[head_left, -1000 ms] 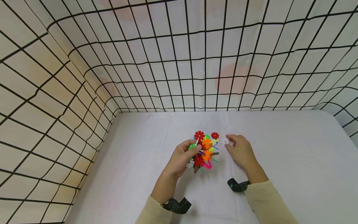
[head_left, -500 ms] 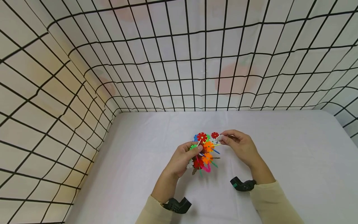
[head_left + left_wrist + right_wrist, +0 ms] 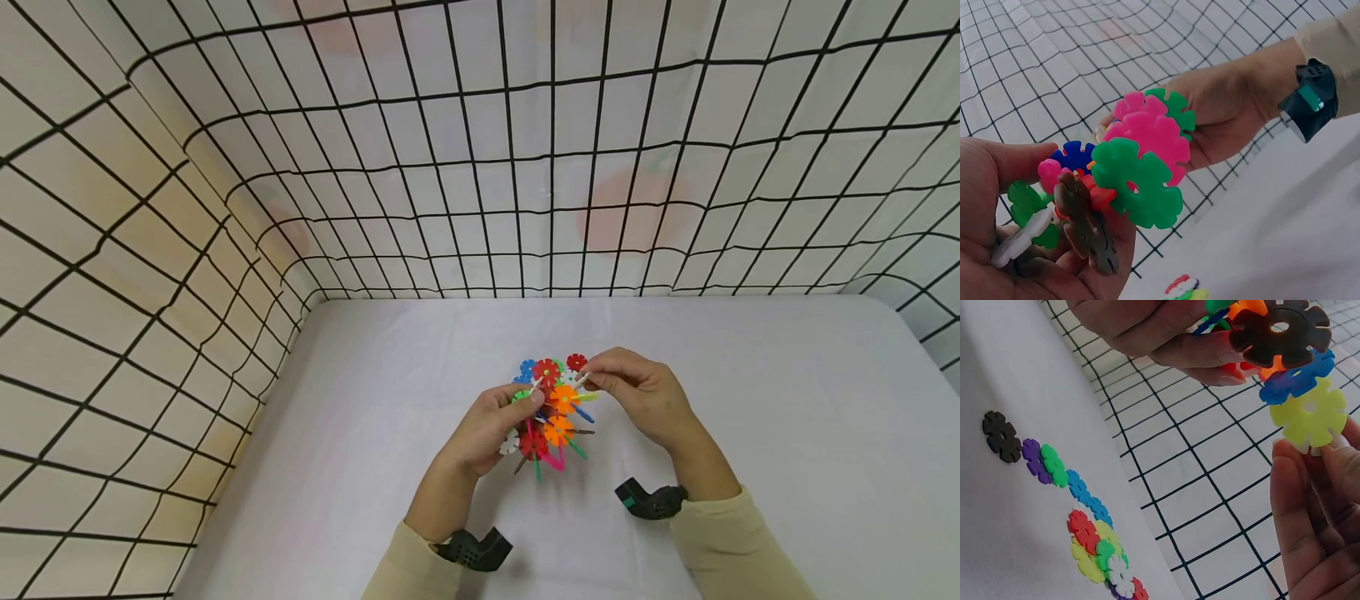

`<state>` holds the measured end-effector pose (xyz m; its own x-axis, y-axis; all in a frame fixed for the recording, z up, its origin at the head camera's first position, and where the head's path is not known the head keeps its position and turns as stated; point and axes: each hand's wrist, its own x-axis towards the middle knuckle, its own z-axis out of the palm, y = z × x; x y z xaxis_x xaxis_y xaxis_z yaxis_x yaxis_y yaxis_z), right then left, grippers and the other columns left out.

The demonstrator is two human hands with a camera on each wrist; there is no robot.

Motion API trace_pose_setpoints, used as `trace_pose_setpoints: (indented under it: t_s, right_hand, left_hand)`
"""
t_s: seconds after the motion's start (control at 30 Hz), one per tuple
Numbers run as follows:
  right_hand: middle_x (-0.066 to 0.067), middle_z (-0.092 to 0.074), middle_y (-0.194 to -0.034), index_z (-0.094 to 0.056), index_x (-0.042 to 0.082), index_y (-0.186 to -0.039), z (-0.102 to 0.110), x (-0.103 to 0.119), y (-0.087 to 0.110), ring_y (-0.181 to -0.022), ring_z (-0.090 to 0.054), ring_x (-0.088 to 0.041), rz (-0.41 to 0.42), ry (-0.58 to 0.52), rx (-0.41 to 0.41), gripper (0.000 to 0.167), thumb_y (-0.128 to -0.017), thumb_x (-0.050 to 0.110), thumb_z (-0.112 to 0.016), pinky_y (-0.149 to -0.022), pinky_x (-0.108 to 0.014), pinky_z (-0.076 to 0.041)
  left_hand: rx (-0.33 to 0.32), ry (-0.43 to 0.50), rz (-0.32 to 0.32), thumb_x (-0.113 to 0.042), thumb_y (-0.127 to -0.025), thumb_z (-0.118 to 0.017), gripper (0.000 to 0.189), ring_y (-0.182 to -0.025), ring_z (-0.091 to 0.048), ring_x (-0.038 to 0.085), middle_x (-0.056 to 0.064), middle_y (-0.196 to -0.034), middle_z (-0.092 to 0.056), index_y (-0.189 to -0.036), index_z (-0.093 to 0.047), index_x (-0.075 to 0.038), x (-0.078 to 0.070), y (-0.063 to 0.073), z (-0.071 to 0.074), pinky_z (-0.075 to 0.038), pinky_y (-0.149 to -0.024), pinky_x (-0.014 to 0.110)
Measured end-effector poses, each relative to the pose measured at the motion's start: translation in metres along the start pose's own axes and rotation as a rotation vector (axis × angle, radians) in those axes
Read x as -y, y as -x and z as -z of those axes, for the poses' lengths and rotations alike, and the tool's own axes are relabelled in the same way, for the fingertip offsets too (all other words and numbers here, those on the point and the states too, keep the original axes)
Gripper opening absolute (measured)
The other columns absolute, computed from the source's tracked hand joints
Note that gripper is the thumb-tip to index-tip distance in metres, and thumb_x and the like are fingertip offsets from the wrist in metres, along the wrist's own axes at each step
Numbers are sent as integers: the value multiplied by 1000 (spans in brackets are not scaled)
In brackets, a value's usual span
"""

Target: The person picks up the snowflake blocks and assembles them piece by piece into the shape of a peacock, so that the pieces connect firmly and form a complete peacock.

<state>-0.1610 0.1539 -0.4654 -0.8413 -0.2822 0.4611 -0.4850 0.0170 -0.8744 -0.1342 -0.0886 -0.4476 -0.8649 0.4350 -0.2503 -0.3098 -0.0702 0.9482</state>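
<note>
My left hand (image 3: 483,427) grips a ball-like cluster of interlocked plastic snowflake discs (image 3: 558,430), with orange, red, pink, green, blue and brown ones showing. At the cluster's right side, my right hand (image 3: 643,393) pinches a white snowflake disc (image 3: 582,380), seen edge-on, between thumb and fingers. In the right wrist view the fingertips meet right beside a yellow disc (image 3: 1310,415) of the cluster; whether the white disc is slotted into it cannot be told. The left wrist view shows pink and green discs (image 3: 1137,183) partly covering the right hand.
Loose snowflake discs lie on the white table (image 3: 787,433) behind the cluster, among them a red one (image 3: 576,362) and a blue one (image 3: 528,367). A black disc (image 3: 1002,436) lies at one end of their row. Black wire mesh (image 3: 551,183) borders the table.
The right hand has brought the white disc leftward to the cluster and turned it edge-on. The left hand has tilted the cluster slightly, and a blue disc behind it has come into view.
</note>
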Motion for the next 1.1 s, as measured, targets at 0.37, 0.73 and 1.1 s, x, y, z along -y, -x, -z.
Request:
trace_pose_setpoints:
  t_s: [0.37, 0.73, 1.1]
  right_hand:
    - [0, -69, -99, -73, -7, -101, -1, 2, -1, -90, -70, -7, 94, 0, 6, 20, -92, -18, -59, -84, -20, -59]
    - [-6, -69, -97, -74, -6, -98, -7, 1, 0, -89, -70, -10, 106, -9, 1, 23, -91, -20, -58, -81, -22, -60]
    - [-13, -69, -91, -76, -6, -96, -18, 8, -2, -86, -72, -7, 188, 74, -101, 25, -84, -24, -64, -78, -23, -61]
  left_hand:
    - [81, 94, 20, -31, -103, -58, 23, -75, -69, 4, -6, -87, -72, -104, -67, -10, -2, 3, 1, -58, -68, 19]
    - [76, 102, 14, -30, -104, -57, 26, -76, -69, 4, -6, -86, -73, -109, -65, -5, -1, 2, 1, -59, -70, 20]
    - [47, 162, -30, -30, -105, -56, 23, -72, -72, 4, -6, -85, -75, -100, -66, -10, -4, 4, -2, -59, -67, 18]
